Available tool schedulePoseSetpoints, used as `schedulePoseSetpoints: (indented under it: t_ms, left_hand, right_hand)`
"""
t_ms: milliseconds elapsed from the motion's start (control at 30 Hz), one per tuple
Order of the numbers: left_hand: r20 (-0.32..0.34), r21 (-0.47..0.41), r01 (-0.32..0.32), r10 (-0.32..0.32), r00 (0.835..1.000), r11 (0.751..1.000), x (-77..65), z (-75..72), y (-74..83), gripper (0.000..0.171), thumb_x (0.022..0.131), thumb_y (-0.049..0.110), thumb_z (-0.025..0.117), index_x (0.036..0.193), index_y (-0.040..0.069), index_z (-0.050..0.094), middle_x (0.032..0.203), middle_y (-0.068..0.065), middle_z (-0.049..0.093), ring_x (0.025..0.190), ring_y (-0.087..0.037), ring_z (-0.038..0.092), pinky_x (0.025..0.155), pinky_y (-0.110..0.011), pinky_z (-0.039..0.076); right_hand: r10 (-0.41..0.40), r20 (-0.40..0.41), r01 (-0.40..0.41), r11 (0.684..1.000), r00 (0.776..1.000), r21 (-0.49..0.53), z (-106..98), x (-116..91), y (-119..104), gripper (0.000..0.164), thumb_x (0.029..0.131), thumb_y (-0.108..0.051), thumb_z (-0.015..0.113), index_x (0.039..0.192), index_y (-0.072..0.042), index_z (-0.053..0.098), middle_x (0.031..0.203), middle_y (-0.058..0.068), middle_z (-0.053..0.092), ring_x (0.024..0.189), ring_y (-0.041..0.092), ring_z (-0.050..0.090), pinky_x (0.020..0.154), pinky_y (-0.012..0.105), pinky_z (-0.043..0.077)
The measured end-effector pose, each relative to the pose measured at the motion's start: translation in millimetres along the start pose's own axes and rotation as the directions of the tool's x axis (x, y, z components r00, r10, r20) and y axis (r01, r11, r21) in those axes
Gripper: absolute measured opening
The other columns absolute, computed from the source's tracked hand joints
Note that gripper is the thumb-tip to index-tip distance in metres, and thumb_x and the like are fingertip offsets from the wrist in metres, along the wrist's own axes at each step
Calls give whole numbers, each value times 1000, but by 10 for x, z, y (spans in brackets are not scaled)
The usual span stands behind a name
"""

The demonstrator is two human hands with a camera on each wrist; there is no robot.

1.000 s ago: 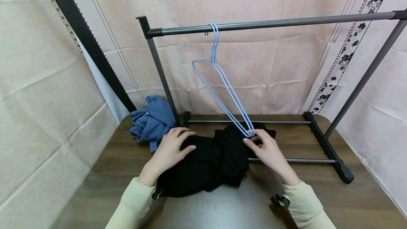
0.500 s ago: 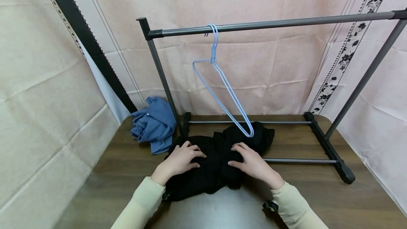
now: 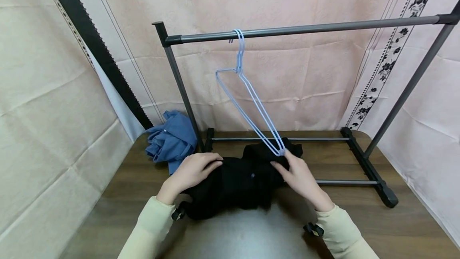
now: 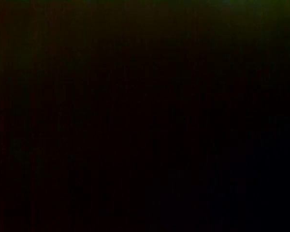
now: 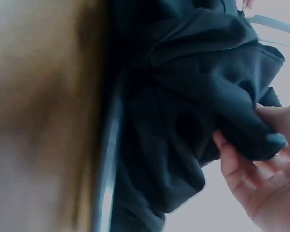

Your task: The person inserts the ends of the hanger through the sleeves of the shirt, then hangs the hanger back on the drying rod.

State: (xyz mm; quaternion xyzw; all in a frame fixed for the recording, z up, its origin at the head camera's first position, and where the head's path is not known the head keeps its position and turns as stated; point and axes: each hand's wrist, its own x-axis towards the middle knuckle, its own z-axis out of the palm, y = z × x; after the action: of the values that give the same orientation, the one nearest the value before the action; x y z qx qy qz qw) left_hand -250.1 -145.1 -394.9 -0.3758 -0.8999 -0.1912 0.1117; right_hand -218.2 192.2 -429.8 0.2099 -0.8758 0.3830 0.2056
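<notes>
A crumpled black garment (image 3: 233, 187) is bunched between both hands over the table, a small shiny spot like a button near its middle. At its left side my left hand (image 3: 192, 173) grips the cloth, fingers over the top and thumb in front. My right hand (image 3: 300, 177) holds the right side; in the right wrist view the right hand (image 5: 266, 169) has a fold of the black garment (image 5: 183, 106) between thumb and fingers. Light blue hangers (image 3: 258, 107) hang from the rail, their lower corner close to the right fingertips. The left wrist view is nearly black.
A dark grey clothes rack (image 3: 309, 28) stands across the back of the wooden table (image 3: 359, 231). Its lower bar (image 3: 345, 182) runs past the right hand. A crumpled blue garment (image 3: 171, 137) lies by the rack's left post. Light cloth curtains (image 3: 287, 83) surround the table.
Both hands first moved inward onto the black garment, then back apart to its sides. The garment is now drawn up at its edges, its near edge higher; the hangers have hardly moved.
</notes>
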Motion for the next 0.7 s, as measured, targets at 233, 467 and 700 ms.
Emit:
schedulePoseSetpoints:
  t_ms: [233,467,700]
  left_hand:
    - [-155,-13,-16,14,988,1000,-8,-324,58,17,104,28,59,113,23,73,102,11,73,83,-3,67,71,-32,54]
    - [-283,-13,-10,6,959,1000,-60,-600,55,19,104,26,59,114,18,73,101,5,74,71,-6,63,65,-33,52]
    - [-344,-1,85,-80,936,996,-158,-731,-67,21,104,28,58,113,17,74,67,10,58,46,-6,36,51,-29,38]
  right_hand:
    - [11,-190,-2,999,982,50,-236,92,-109,24,93,3,69,113,-8,61,87,6,68,64,7,52,55,23,43]
    - [55,-350,-20,995,935,102,-437,134,-166,18,95,0,68,112,-1,61,93,10,69,77,3,59,65,15,43]
    - [115,-416,-67,989,902,129,-640,116,-149,19,99,-7,66,116,-3,60,97,-7,68,63,4,58,55,16,44]
